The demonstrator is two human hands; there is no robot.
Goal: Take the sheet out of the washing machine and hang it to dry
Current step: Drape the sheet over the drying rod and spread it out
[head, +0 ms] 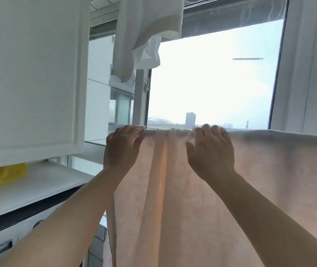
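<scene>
Both hands—left hand (123, 146), right hand (212, 149)—grip the hung sheet's (250, 189) top fold (fingers curled over).

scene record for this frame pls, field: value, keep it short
sheet: pinkish sheet draped over a horizontal line or rod, hanging down, bunched folds near its left end
left hand: left hand at the top edge, fingers curled over it
right hand: right hand on the top edge, fingers curled over it
above: white garment hanging
left: white cabinet, yellow item on the shelf below
</scene>
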